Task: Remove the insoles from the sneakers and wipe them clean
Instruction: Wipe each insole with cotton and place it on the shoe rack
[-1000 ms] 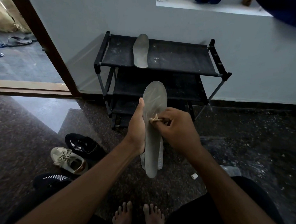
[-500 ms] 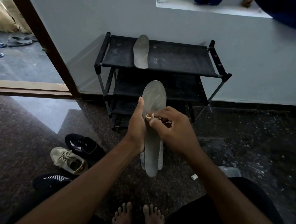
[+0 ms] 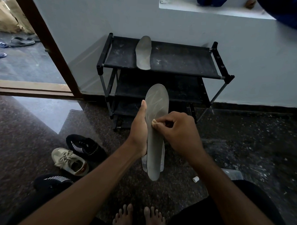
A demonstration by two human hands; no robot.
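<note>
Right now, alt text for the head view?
A person's left hand holds a grey insole while the right hand pinches a small pale wad against it. A second insole lies on the black shoe rack behind; a beige sneaker sits on the floor at left.

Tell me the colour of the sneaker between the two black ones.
The sneaker is beige; head view shows it.
</note>
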